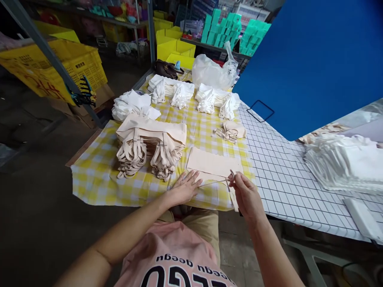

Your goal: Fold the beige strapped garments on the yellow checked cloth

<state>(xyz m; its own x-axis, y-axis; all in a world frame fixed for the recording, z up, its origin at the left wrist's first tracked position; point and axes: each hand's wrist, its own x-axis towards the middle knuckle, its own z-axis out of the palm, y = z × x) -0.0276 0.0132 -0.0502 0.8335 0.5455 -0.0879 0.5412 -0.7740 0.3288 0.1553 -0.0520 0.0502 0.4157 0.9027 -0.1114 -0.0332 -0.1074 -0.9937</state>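
Observation:
A flat beige cloth piece (pixel 214 162) lies on the yellow checked tablecloth (pixel 98 175) near the table's front edge. My left hand (pixel 185 186) rests on the cloth's near left corner with fingers stretched flat. My right hand (pixel 247 195) pinches a thin beige strap (pixel 229 181) that runs from the cloth, fingers closed round it. To the left stands a tall stack of folded beige pieces (pixel 149 143) with straps hanging down. A small beige bundle (pixel 231 130) lies behind the flat piece.
Stacks of white folded pieces (pixel 182 92) and a clear plastic bag (pixel 212 71) sit at the back. A white gridded surface (pixel 278 167) holds a white pile (pixel 344 161) at right. A blue board (pixel 314 59) leans at the right. Yellow crates (pixel 72 63) stand left.

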